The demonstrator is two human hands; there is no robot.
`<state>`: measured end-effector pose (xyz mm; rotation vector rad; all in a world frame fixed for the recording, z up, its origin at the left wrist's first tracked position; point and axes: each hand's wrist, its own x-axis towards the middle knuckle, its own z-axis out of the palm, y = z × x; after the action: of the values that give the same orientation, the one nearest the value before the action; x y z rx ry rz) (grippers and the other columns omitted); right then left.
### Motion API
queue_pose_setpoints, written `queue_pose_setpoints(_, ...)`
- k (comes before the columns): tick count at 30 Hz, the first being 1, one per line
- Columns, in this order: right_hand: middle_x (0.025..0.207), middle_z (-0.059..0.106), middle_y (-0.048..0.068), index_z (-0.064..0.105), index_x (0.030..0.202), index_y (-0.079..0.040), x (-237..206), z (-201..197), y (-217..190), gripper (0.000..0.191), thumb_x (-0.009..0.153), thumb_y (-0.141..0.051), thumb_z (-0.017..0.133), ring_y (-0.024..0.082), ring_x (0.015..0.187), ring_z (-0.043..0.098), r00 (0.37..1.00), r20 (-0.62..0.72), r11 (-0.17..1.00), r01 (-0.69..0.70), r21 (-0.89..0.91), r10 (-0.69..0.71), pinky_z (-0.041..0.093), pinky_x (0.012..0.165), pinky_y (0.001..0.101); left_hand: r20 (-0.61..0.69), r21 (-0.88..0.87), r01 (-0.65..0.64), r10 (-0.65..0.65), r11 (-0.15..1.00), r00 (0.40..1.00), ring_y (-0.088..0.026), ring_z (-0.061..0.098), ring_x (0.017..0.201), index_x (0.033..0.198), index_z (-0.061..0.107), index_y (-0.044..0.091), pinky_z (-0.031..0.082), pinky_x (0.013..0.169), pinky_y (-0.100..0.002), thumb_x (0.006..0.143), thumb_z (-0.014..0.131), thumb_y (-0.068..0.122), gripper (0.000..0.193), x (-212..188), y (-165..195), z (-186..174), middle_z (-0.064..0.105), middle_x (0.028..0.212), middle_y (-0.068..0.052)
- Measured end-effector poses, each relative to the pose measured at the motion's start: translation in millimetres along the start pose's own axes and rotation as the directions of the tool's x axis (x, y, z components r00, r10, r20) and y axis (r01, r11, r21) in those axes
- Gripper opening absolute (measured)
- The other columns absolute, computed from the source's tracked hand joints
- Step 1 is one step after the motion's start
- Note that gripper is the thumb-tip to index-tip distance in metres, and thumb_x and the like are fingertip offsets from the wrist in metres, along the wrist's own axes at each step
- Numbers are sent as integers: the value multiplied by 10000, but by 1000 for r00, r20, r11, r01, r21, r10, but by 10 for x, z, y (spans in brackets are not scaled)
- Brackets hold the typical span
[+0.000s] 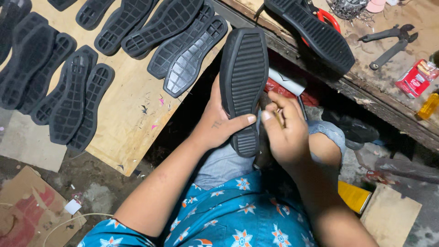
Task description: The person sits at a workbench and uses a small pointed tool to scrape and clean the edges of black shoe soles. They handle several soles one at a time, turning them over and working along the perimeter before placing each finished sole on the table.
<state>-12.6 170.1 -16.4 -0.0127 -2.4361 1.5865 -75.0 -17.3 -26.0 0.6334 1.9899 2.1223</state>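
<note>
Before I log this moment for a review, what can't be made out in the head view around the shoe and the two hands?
- Upper of the black shoe: faces away, only its ridged sole shows.
- What the right hand pinches: hidden by its own curled fingers.
- Left hand fingers: behind the shoe.
- Loose soles on the board: cut off by top and left edges.
- Pliers jaws: too small.

Dim, warm overhead light; lower corners murky, right hand perhaps blurred
</note>
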Motion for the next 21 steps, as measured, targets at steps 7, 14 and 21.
queue_pose_setpoints(7, 1413, 489, 132, 301, 1634, -11, -78, 67, 229, 861, 892, 5, 736, 132, 900, 499, 976, 211, 978, 14, 206, -58, 475, 818, 262, 45, -80, 17, -13, 997, 999, -223, 465, 1450, 1656, 97, 49, 391, 1238, -409, 875, 813, 104, 1061, -89, 79, -42, 445, 1556, -138)
queue_pose_setpoints(14, 1431, 418, 166, 252, 1607, 2, -122, 83, 182, 989, 800, -31, 823, 153, 939, 552, 962, 233, 990, 130, 56, -140, 519, 769, 266, 16, -141, 25, -22, 990, 1000, -211, 526, 1365, 1620, 112, 51, 440, 1179, -401, 876, 783, 58, 1002, -107, 182, 26, 479, 1490, -143)
queue_pose_setpoints(21, 1364, 487, 183, 339, 1536, 42, -233, 86, 163, 933, 767, -84, 851, 159, 795, 558, 985, 142, 995, 104, -11, -101, 540, 731, 288, -74, -126, 56, -66, 990, 995, -177, 605, 1233, 1463, 356, 26, 508, 1093, -358, 919, 753, 60, 675, -5, 450, 71, 587, 1326, -128)
